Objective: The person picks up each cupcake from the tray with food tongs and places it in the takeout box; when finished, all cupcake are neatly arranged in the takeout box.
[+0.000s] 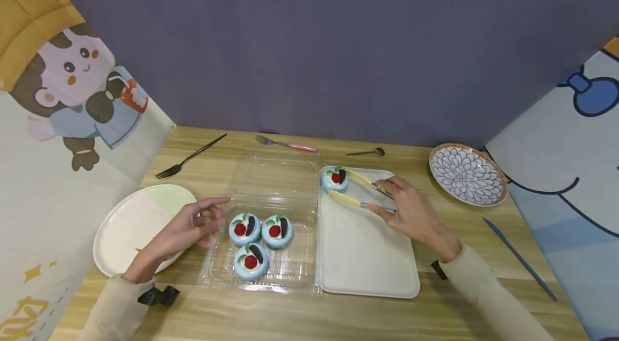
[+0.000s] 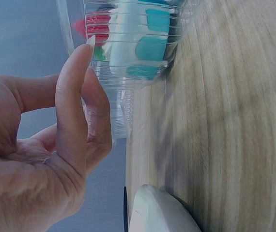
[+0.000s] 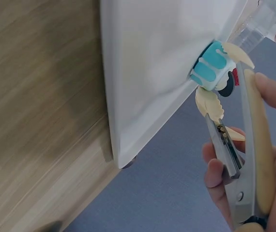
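My right hand (image 1: 413, 215) grips yellow-tipped metal tongs (image 3: 259, 145). The spread tong tips lie on either side of a small blue toy cake (image 1: 328, 179) with a red berry on top; whether both tips touch it I cannot tell. That cake sits in the far left corner of a white rectangular tray (image 1: 367, 255). Left of the tray stands a clear plastic box (image 1: 297, 268), lid folded back, holding three similar cakes (image 1: 251, 263). Beside the box's left wall is my left hand (image 1: 186, 228), fingers loosely bent and holding nothing; contact with the wall is unclear.
A pale oval plate (image 1: 116, 223) lies at the left, partly under my left forearm. Along the back are a black fork (image 1: 193, 156), a pink-handled fork (image 1: 290, 145) and a small spoon (image 1: 372, 152). A patterned bowl (image 1: 466, 174) and dark knife (image 1: 519, 258) are at right.
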Motion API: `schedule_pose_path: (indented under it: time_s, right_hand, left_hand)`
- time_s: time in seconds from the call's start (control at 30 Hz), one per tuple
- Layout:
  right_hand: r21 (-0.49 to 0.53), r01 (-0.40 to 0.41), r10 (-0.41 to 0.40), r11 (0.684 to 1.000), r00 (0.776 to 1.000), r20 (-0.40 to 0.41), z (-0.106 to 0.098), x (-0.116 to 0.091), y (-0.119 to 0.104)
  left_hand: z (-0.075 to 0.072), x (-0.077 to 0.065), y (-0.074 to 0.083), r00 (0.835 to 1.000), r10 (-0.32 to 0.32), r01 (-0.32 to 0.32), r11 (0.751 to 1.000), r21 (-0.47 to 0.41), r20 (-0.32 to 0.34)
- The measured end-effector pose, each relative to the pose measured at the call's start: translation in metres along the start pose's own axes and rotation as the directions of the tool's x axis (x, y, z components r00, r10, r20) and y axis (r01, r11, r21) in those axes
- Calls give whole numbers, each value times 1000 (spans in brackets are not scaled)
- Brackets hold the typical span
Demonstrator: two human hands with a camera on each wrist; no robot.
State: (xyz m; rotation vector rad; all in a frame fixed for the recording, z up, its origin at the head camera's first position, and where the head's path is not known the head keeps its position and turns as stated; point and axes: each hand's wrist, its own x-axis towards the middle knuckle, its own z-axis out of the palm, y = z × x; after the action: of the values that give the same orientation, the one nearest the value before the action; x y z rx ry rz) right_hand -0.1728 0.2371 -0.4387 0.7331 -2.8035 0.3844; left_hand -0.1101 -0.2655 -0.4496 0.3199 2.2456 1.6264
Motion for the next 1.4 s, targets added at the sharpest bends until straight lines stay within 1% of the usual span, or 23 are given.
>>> schedule_pose_path:
  time_s: [0.13, 0.3, 0.5, 0.67, 1.03, 1.13, 1.23, 1.4]
  right_hand:
    - [10, 3, -3, 1000, 1000, -20, 0, -1, -2]
    - [-3, 17, -17, 1000, 999, -39, -1, -7, -3]
    - [-12, 21, -21, 1000, 998, -51, -4, -22, -4]
    - [-11, 30, -30, 1000, 998, -62, -8, -35, -6]
    - [-21, -3, 2, 1000, 998, -60, -9, -46, -8]
    - [-12, 4, -5, 1000, 996, -88, -9, -47, -7]
    - [7, 21, -20, 1000, 991, -135, -11, -48, -7]
    - [30, 40, -34, 999, 979, -202, -23, -50, -11]
  left_hand:
    - [1, 0, 0, 1000, 3, -3, 1000, 0, 2]
    - [2, -1, 1, 1000, -7, 7, 1000, -1, -5]
    - [1, -2, 1, 1000, -20, 20, 1000, -3, -12]
    - [0, -3, 2, 1000, -12, 12, 1000, -7, -10]
    - [1, -2, 1, 1000, -19, 19, 1000, -13, -8]
    - [2, -1, 0, 1000, -19, 19, 1000, -14, -6]
    - [1, 0, 0, 1000, -18, 18, 1000, -12, -3]
    - [1, 1, 2, 1000, -17, 17, 1000, -9, 3]
